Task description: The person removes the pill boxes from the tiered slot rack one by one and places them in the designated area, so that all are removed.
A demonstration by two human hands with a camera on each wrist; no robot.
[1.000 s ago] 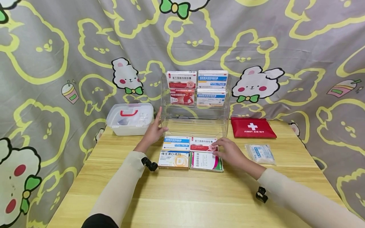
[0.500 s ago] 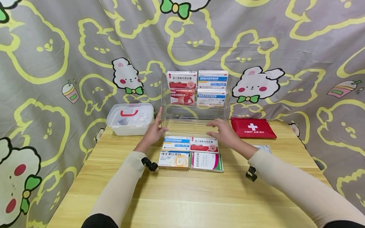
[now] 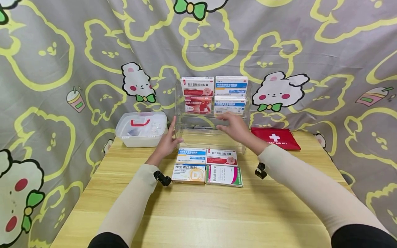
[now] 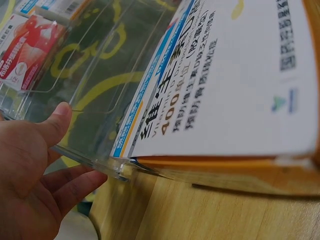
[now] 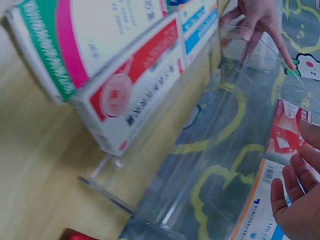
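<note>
A clear stepped display rack (image 3: 214, 132) stands at the back of the table. My left hand (image 3: 165, 143) rests against its left side, fingers extended and thumb at the front. My right hand (image 3: 237, 129) hovers before its middle tiers with loosely bent fingers and holds nothing. Just above the fingertips is a blue-and-white medicine box (image 3: 230, 104), beside a red medicine box (image 3: 199, 105). A red-and-white box (image 3: 197, 86) and another blue-and-white box (image 3: 231, 86) fill the top tier. By the rack's front are a vitamin D box (image 3: 188, 173), a magenta-and-green box (image 3: 224, 175) and two more boxes.
At left stands a lidded plastic case (image 3: 141, 130) with a red handle. A red first aid pouch (image 3: 276, 138) lies at right, partly behind my right arm. Patterned cloth (image 3: 214, 41) hangs behind the wooden table (image 3: 198, 213).
My right hand has left the red-and-white box in front and risen to the rack's middle tiers. Its arm now covers the small clear packet at right. The left hand stays put.
</note>
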